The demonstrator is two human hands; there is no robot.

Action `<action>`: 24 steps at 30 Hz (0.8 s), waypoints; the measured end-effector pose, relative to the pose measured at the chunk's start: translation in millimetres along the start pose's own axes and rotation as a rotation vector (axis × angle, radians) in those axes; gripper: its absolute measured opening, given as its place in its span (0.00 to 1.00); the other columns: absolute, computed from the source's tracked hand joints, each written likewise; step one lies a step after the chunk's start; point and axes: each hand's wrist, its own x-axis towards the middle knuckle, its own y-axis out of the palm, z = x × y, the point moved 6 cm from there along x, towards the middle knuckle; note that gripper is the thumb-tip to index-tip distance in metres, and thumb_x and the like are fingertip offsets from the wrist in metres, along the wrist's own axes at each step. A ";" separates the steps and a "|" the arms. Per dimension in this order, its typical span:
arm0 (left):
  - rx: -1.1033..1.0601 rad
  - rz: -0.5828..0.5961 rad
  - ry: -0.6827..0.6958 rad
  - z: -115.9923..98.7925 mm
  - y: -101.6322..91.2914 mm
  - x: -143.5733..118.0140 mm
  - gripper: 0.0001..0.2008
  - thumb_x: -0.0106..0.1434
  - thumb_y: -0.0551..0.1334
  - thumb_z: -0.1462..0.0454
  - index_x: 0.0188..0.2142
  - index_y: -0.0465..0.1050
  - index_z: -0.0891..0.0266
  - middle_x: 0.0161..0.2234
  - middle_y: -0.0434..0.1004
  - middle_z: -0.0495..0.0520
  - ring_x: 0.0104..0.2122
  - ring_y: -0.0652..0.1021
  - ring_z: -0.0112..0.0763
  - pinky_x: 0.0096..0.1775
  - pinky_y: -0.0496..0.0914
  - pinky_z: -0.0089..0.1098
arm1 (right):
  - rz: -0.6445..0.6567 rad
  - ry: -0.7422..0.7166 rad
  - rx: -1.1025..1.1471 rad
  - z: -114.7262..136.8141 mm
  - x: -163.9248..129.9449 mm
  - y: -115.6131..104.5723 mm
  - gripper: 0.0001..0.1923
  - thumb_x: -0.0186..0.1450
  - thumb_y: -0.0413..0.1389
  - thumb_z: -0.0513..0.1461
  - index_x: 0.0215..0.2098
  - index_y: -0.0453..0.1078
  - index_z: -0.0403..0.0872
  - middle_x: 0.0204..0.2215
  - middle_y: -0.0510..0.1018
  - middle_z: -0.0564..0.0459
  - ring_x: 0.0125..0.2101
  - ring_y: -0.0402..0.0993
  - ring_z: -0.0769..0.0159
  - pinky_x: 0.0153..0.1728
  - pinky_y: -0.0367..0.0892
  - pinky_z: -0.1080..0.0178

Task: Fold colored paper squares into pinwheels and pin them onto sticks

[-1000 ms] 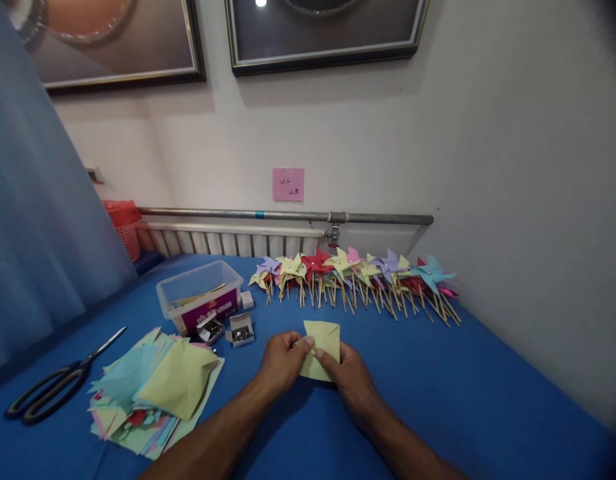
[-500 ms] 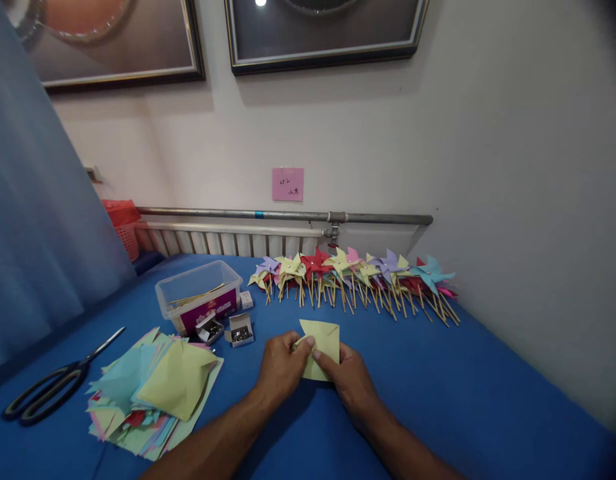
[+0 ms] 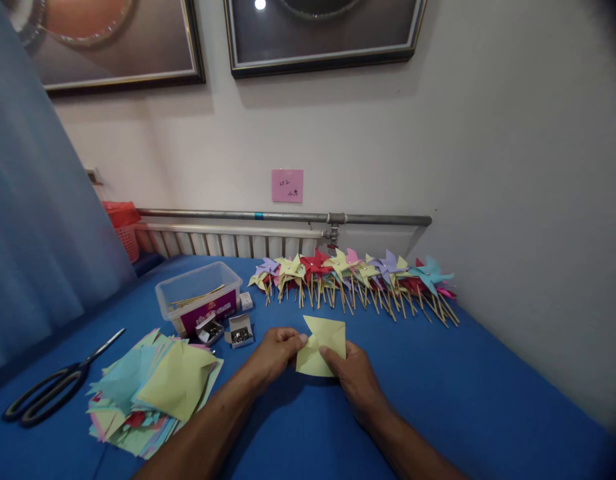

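Observation:
A pale yellow paper square (image 3: 324, 365), cut in from its corners, is held up over the blue table between both hands. My right hand (image 3: 355, 377) grips it from the right, thumb pressed on its middle and fingers behind. At the left edge, my left hand (image 3: 278, 353) pinches a part of the paper between thumb and forefinger. To the left lies a messy pile of coloured paper squares (image 3: 175, 377), a yellow one on top. Just beyond the left hand are a small box of metal pins (image 3: 242, 333) and a second one (image 3: 209, 329), both open.
Finished paper pinwheels (image 3: 338, 265) on wooden sticks lie in a row along the wall. A clear plastic tub (image 3: 198, 297) holds sticks. Black-handled scissors (image 3: 63, 387) lie at far left on the blue cloth (image 3: 468, 400), beside a blue curtain (image 3: 43, 200).
The paper has shifted slightly to the right. My left hand has drawn back from its middle to the left edge; the right thumb now presses nearer the centre.

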 end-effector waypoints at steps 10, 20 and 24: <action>-0.011 -0.047 -0.058 8.7 1.2 2.3 0.22 0.48 0.68 0.47 0.21 0.66 0.62 0.15 0.63 0.45 0.17 0.61 0.22 0.23 0.54 0.28 | 0.047 -0.005 0.027 3.0 -2.5 4.3 0.28 0.57 0.61 0.56 0.42 0.77 0.43 0.31 0.84 0.47 0.31 0.81 0.53 0.34 0.74 0.56; 0.158 -0.195 0.027 14.1 -4.1 3.6 0.18 0.53 0.64 0.50 0.22 0.68 0.63 0.17 0.63 0.45 0.19 0.61 0.23 0.23 0.53 0.27 | 0.013 -0.028 0.032 -1.9 1.1 1.6 0.28 0.54 0.64 0.55 0.44 0.77 0.43 0.32 0.85 0.46 0.32 0.81 0.51 0.37 0.75 0.53; 0.091 -0.166 -0.003 15.4 -1.7 3.3 0.17 0.48 0.67 0.52 0.22 0.68 0.64 0.17 0.66 0.45 0.19 0.63 0.23 0.23 0.56 0.28 | 0.024 -0.032 0.051 -4.3 2.7 2.0 0.27 0.55 0.64 0.53 0.45 0.77 0.43 0.34 0.85 0.46 0.32 0.81 0.52 0.37 0.75 0.54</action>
